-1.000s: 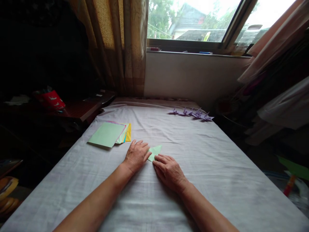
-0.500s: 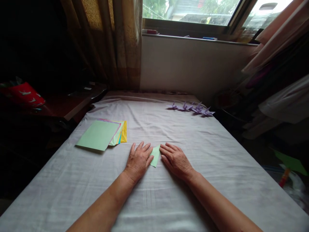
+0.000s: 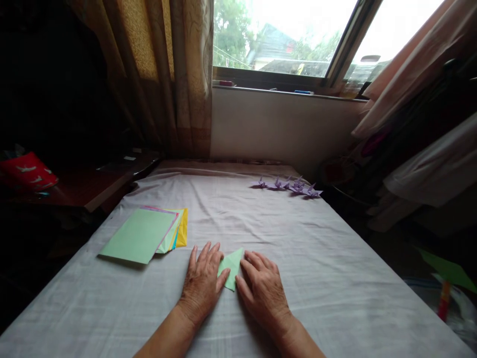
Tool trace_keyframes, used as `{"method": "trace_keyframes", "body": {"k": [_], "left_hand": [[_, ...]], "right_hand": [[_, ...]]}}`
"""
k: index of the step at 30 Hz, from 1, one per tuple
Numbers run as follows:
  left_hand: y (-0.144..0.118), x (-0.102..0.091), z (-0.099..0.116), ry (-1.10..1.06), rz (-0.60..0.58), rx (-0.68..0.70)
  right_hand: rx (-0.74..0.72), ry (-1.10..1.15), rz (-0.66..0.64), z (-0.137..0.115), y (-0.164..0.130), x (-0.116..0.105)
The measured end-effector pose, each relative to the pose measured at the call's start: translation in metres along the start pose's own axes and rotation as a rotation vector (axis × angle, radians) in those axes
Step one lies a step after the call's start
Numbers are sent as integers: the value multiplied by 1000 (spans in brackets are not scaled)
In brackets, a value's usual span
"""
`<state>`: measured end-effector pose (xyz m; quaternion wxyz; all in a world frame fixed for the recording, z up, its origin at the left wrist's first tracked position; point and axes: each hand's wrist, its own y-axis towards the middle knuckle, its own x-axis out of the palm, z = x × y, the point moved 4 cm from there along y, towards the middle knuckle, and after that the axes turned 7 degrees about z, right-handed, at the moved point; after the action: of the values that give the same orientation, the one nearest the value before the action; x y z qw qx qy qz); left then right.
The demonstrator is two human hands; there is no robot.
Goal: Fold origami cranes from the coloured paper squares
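Note:
A small piece of folded light-green paper (image 3: 233, 266) lies flat on the white cloth between my hands. My left hand (image 3: 203, 276) rests on its left side, fingers spread, with the thumb across the lower part of the paper. At the right edge of the paper is my right hand (image 3: 263, 283), its fingers stretched out and its fingertips close to or touching the edge. Part of the paper is hidden under my left hand.
A stack of coloured paper sheets (image 3: 139, 236), light green on top, lies at the left. Several purple paper cranes (image 3: 298, 187) stand at the far right. The white cloth (image 3: 208, 204) has wrinkles. Left of it is a dark table with a red container (image 3: 28, 171).
The view has tilted upward, so everything sits lower in the picture. My left hand covers less of the green paper, and more of its pointed top shows.

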<state>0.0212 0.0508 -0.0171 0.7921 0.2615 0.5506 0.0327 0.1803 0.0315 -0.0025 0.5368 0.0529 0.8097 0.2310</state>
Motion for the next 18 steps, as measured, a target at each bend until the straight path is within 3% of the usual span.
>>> {"method": "trace_keyframes", "body": {"k": [11,18], "left_hand": [[2,-2,0,-91,-59,0],[6,-14,5,-197,-9,-26]], "right_hand": [[51,80,-82,5,-4,5],[98,272,35,11,-5,6]]}}
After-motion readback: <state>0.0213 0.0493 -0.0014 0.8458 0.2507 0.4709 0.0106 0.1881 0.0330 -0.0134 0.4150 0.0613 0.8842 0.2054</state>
